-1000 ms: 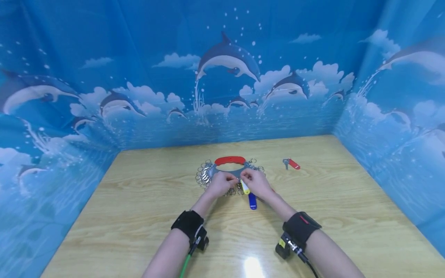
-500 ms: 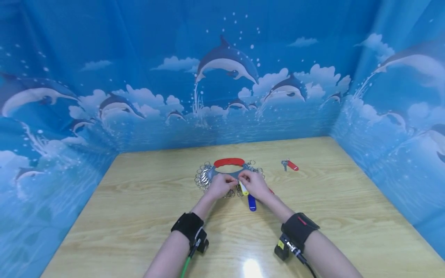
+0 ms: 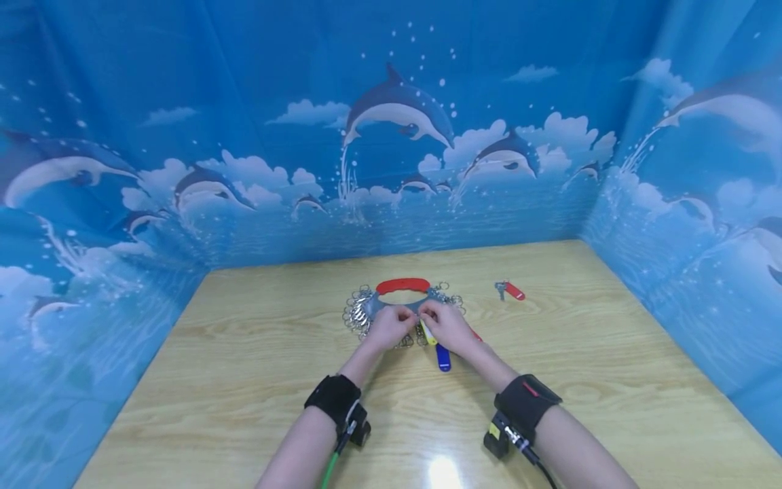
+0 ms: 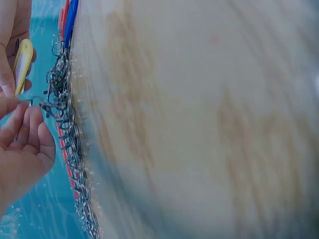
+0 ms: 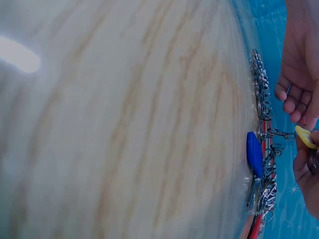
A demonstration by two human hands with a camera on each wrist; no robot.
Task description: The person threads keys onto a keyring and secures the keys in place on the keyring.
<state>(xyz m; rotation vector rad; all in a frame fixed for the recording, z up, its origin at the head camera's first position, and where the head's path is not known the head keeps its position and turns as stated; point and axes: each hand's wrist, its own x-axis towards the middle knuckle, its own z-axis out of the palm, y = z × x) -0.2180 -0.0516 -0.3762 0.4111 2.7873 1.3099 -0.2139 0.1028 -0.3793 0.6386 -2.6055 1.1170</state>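
Note:
A grey key holder with a red handle (image 3: 403,285) lies on the table, its lower edge hung with many metal clips and rings (image 3: 360,309). Over that edge, my left hand (image 3: 391,327) pinches a thin metal ring between thumb and fingertips; in the left wrist view, a clip (image 4: 47,107) links it toward the holder. Close beside it, my right hand (image 3: 447,324) grips a yellow key tag (image 4: 26,52) with a white label. The fingertips of both hands nearly meet, hiding part of the ring. A blue key tag (image 3: 442,358) hangs below the right hand.
Beyond the right hand, a key (image 3: 501,289) with a red tag (image 3: 515,291) lies on the wooden table (image 3: 244,380). Another red tag (image 3: 476,335) shows partly behind the right wrist. Dolphin-print curtains (image 3: 293,224) enclose the back and sides.
The head view has shifted slightly. Both hands stay at the holder's lower edge, with only small finger movements around the ring and yellow tag.

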